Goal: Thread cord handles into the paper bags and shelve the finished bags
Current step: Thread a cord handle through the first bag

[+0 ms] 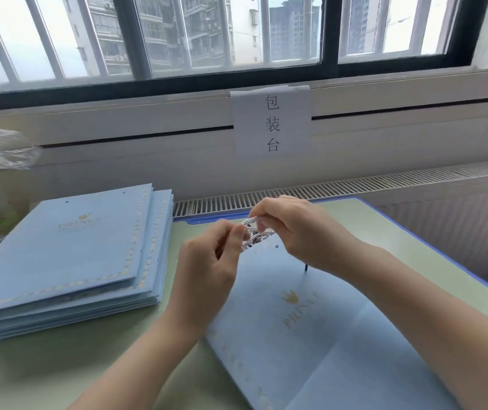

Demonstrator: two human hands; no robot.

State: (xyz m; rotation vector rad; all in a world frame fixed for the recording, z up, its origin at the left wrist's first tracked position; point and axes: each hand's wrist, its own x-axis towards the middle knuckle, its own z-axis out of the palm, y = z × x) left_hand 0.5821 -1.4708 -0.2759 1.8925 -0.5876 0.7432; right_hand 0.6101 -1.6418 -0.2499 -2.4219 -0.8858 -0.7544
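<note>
Both hands' fingers (238,232) pinch the twisted cord (256,233) above the flat paper bag (311,335).

The paper bag (325,335) is showing pale blue with a gold crown and "PRINCE" lettering. The stack of bags (68,261) left of it is wearing the same blue, edged with a gold rope-pattern border (pale, almost cream). The cord (256,233) above the bag is looking silvery white with dark flecks. The mat (414,232) under the bag is showing pale green, rimmed in blue.
</note>
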